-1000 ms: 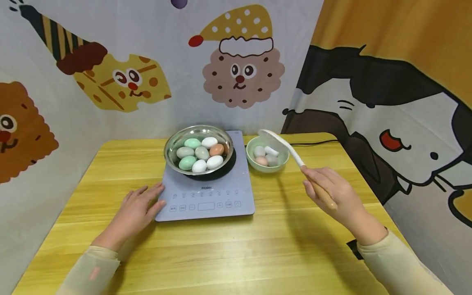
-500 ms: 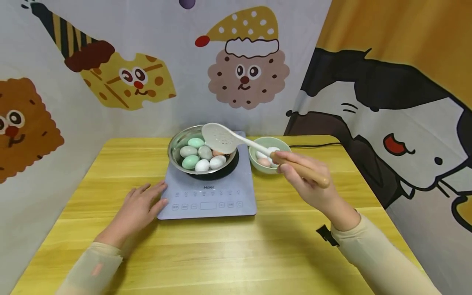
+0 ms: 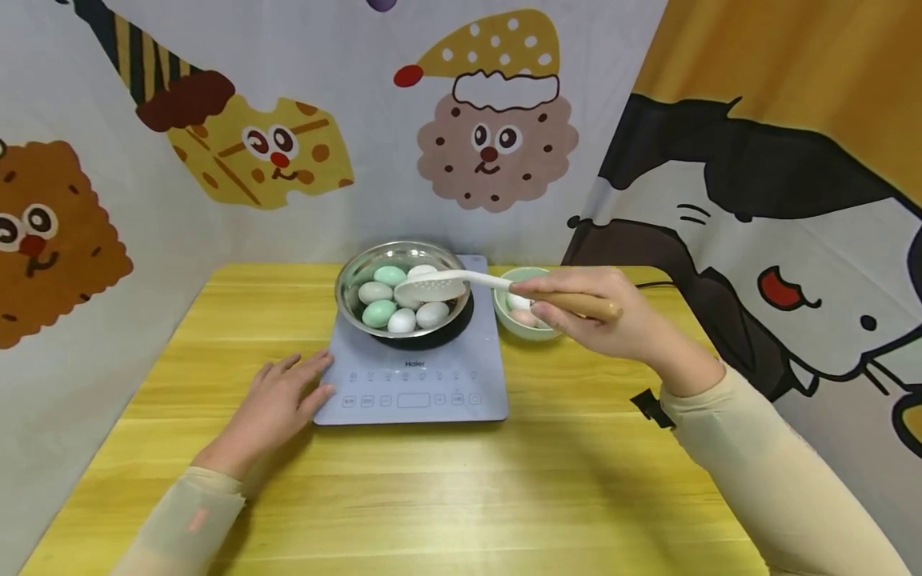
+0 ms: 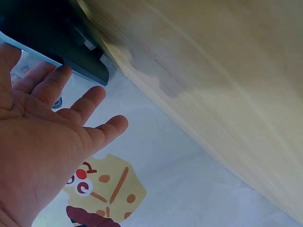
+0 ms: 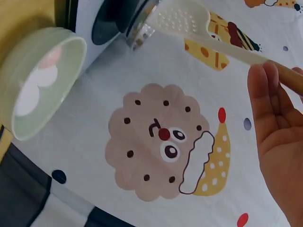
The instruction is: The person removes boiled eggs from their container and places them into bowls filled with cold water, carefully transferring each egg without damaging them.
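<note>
My right hand (image 3: 605, 316) grips the wooden handle of a white slotted spoon (image 3: 432, 286). The spoon's perforated bowl is over the steel bowl (image 3: 346, 312), in front of some of the eggs (image 3: 378, 314). White, green and grey eggs show there; whether the spoon touches them I cannot tell. That steel bowl stands on a Haier induction cooker (image 3: 461, 352). With spread fingers, my left hand (image 3: 277, 408) touches the cooker's left edge; the left wrist view shows these fingers (image 4: 90, 101) extended at its side.
Right of the cooker stands a pale green bowl (image 3: 529, 330) with several eggs, partly hidden by my right hand. A black cable (image 3: 655, 284) runs along the back of the wooden table (image 3: 432, 496). Behind hangs a printed cloth (image 3: 382, 160).
My right hand has carried the slotted spoon left, from above the green bowl to over the steel bowl, and turned it. The left hand stays at the cooker's edge.
</note>
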A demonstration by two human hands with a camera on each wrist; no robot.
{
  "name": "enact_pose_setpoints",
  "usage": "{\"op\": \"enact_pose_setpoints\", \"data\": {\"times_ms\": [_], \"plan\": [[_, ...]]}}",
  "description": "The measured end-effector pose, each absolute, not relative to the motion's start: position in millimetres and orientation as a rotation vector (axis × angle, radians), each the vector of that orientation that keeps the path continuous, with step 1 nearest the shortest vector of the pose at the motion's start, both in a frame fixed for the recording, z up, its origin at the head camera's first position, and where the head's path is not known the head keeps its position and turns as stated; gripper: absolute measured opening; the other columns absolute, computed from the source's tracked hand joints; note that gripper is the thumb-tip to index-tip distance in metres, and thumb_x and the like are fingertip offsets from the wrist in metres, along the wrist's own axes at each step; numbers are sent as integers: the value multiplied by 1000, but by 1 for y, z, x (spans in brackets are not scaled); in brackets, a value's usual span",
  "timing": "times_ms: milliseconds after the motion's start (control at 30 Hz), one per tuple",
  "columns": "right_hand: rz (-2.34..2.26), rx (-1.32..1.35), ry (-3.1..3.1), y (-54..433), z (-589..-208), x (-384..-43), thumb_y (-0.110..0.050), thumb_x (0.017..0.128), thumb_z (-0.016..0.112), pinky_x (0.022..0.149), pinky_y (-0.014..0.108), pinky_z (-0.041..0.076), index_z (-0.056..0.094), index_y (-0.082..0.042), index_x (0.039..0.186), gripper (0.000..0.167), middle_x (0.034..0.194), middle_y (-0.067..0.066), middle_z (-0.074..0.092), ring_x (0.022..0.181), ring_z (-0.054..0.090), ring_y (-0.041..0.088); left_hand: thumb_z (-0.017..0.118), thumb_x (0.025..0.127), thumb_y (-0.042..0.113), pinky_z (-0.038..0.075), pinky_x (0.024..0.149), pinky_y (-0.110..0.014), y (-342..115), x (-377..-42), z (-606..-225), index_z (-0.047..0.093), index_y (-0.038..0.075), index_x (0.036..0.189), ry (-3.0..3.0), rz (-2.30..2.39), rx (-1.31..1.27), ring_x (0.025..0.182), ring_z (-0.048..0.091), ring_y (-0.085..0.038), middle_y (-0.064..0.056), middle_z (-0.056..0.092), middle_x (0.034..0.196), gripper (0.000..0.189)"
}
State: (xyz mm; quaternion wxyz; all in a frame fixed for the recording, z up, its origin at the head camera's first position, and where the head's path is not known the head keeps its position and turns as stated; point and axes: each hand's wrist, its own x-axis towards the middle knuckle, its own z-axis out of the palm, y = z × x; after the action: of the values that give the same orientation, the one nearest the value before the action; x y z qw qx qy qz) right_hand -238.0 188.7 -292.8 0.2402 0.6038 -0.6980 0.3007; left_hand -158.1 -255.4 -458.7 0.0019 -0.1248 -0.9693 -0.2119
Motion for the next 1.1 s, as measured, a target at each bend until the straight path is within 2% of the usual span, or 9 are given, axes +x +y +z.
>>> {"op": "enact_pose_setpoints", "data": {"times_ms": [100, 167, 300, 367, 500, 600, 833, 1100], "plan": [[889, 1694, -2038, 189, -282, -244, -20, 108, 65, 70, 17, 54, 79, 3, 121, 29, 112, 19, 81, 85, 74, 16, 65, 108, 30, 22, 122, -81, -257, -158, -458, 53, 7, 158, -3042, -661, -390, 149, 40, -59, -16, 50, 165, 56], [937, 1694, -2166, 191, -275, -248, -13, 106, 69, 72, 15, 53, 78, 2, 124, 25, 115, 18, 81, 88, 73, 12, 65, 108, 30, 22, 122, -81, -257, -158, -458, 53, 7, 158, -3043, -662, -389, 149, 41, -59, -15, 50, 165, 56], [1028, 1565, -2489, 193, -260, -256, -3, 101, 72, 88, 12, 56, 77, -7, 130, 30, 123, 8, 81, 104, 73, 2, 65, 108, 30, 22, 122, -81, -256, -158, -459, 53, 7, 158, -3042, -659, -386, 149, 41, -58, -15, 51, 165, 56], [1081, 1483, -2629, 195, -254, -263, -5, 102, 69, 95, 14, 56, 77, -11, 133, 32, 126, 3, 81, 112, 73, 2, 65, 108, 30, 22, 122, -81, -256, -157, -459, 53, 7, 158, -3044, -660, -382, 149, 41, -58, -15, 51, 165, 56], [1285, 1408, -2772, 199, -244, -282, -5, 104, 65, 99, 20, 60, 74, -7, 136, 33, 127, 5, 80, 117, 75, 7, 65, 108, 29, 22, 121, -81, -255, -157, -458, 52, 6, 158, -3044, -663, -380, 148, 42, -59, -15, 51, 165, 56], [1419, 1343, -2821, 200, -241, -294, -5, 105, 65, 96, 25, 63, 73, -3, 136, 32, 126, 6, 80, 110, 78, 14, 65, 108, 28, 23, 121, -81, -254, -157, -457, 52, 6, 158, -3046, -665, -378, 148, 42, -59, -16, 50, 165, 56], [1507, 1185, -2878, 193, -250, -305, -16, 107, 65, 93, 34, 65, 74, -6, 135, 31, 124, 7, 81, 104, 78, 21, 65, 108, 28, 23, 121, -81, -254, -157, -458, 52, 6, 158, -3055, -669, -373, 148, 42, -58, -16, 50, 165, 56], [1807, 912, -2807, 196, -268, -316, -20, 109, 64, 88, 35, 67, 74, -3, 132, 31, 117, 11, 82, 96, 77, 26, 64, 109, 27, 22, 122, -80, -254, -156, -458, 50, 6, 159, -3056, -685, -363, 149, 42, -58, -16, 49, 166, 56]]}}
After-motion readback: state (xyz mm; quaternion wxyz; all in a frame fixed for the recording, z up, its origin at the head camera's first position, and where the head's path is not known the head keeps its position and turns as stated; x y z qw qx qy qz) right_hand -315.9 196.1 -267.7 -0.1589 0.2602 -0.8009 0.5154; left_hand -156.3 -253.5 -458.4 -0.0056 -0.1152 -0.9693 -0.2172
